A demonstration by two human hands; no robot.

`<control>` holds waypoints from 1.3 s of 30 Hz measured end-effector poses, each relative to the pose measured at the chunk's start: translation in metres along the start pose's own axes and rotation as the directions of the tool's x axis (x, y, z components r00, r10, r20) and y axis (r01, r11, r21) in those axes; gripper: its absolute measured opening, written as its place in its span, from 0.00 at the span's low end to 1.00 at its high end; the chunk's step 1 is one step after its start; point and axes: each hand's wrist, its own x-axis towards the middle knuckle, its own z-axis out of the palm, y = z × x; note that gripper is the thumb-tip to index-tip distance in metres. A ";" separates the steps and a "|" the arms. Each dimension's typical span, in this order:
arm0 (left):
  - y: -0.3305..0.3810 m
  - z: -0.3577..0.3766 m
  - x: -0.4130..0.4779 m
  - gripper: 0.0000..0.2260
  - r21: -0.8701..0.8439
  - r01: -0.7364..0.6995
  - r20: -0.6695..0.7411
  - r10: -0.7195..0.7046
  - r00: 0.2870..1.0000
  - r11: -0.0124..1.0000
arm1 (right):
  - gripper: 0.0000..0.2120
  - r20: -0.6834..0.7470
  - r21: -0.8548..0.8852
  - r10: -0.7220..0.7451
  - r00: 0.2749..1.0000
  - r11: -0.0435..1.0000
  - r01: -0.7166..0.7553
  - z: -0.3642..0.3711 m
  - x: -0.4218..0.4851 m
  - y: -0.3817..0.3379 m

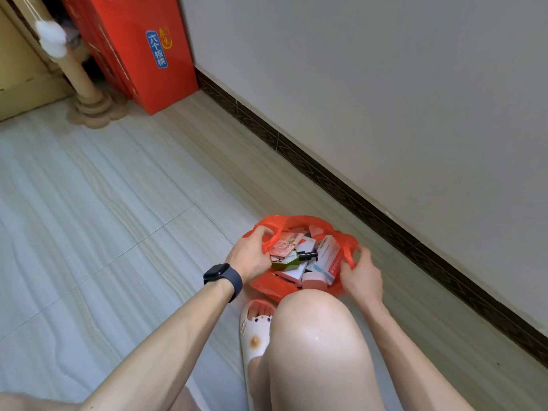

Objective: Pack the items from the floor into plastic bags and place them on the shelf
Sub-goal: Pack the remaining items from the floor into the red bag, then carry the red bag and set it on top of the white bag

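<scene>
1. Position: the red plastic bag (267, 284) sits on the tiled floor (103, 218), between the two hands. It is just beyond the person's bent knee (314, 336) and near the dark skirting board (355, 197).
2. Grip, left side: the left hand (252, 253), with a dark watch (222, 277) on its wrist, curls its fingers over the bag's left rim and grips it.
3. Grip, right side: the right hand (361, 274) pinches the bag's right handle loop (350, 256). The bag's mouth gapes between the two grips.
4. Contents: a green bottle (289, 261) with a black pump top lies on its side in the middle of the pile. It touches white and pink boxes (329, 256) and pink sachets (281, 244).
5. Hidden parts: the knee covers the bag's near edge, the lower items are buried, and the print on the boxes is too small to read.
6. Cut off: the red carton (142, 48) by the wall and the cardboard post (83, 81) with a white pompom (52, 37) both run out of the top of the frame.
7. Counts: one bag, two hands, one green bottle and one white slipper (255, 330). The bag holds several boxes, and their exact number cannot be told.
</scene>
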 end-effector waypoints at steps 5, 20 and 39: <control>0.026 -0.012 0.001 0.26 -0.322 0.088 0.045 -0.078 0.996 0.942 | 0.04 0.134 0.301 0.084 0.987 0.946 -0.121 -0.023 0.002 -0.008; 0.063 -0.134 -0.018 0.09 -0.539 0.112 -0.128 -0.213 0.969 0.834 | 0.05 0.155 0.649 -0.305 0.940 0.748 0.136 -0.092 -0.026 -0.119; 0.019 -0.146 -0.009 0.20 -0.657 0.122 -0.125 -0.267 0.956 0.744 | 0.18 0.090 0.300 -0.533 0.841 0.820 0.488 -0.056 -0.046 -0.140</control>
